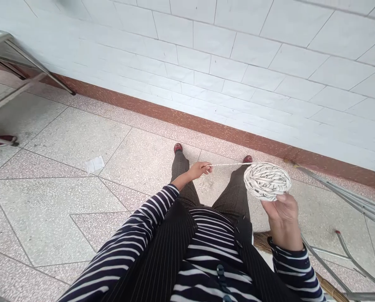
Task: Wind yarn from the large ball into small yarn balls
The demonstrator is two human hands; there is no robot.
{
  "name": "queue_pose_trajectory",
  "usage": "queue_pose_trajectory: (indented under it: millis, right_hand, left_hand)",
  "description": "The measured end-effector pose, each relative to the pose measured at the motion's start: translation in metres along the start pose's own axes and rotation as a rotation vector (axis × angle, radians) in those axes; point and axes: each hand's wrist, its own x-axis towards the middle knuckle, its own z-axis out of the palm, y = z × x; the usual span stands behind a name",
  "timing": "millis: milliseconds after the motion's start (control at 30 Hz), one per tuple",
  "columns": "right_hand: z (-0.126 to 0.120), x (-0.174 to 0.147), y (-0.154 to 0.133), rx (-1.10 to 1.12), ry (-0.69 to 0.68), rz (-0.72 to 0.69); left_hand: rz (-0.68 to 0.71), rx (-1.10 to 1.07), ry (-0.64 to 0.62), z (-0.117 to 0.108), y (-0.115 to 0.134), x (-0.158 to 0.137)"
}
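A large ball of white yarn (267, 180) with dark flecks rests in my right hand (283, 212), which grips it from below with the thumb on its near side. From the top of the ball a strand of yarn (227, 164) runs taut to the left. My left hand (202, 168) pinches that strand in front of my left leg. Below the strand, between my feet, a loose tangle of yarn (205, 183) lies on the floor; whether it joins the held strand I cannot tell.
A white tiled wall (206, 54) with a red-brown base strip stands ahead. At the left is a metal-legged table (33, 63); a paper scrap (95, 164) lies on the floor. Metal poles (341, 188), a metal frame (347, 247) and a broom (263, 242) are at my right.
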Motion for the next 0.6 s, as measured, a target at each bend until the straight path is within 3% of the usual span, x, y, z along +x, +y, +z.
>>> queue_pose_trajectory:
  millis: [100, 267, 467, 600]
  right_hand:
    - [-0.001, 0.003, -0.014, 0.003, 0.044, -0.076]
    - [-0.004, 0.019, -0.041, -0.005, 0.126, -0.255]
    - [0.004, 0.031, -0.047, 0.051, 0.153, -0.216]
    - [0.008, 0.029, -0.056, 0.043, 0.101, -0.266]
  left_hand:
    - [0.029, -0.013, -0.006, 0.000, 0.005, -0.003]
    - [0.047, 0.155, -0.014, -0.013, 0.014, -0.012]
    - [0.075, 0.466, 0.048, -0.027, 0.010, -0.027]
    - [0.059, 0.450, 0.106, -0.030, 0.006, -0.022]
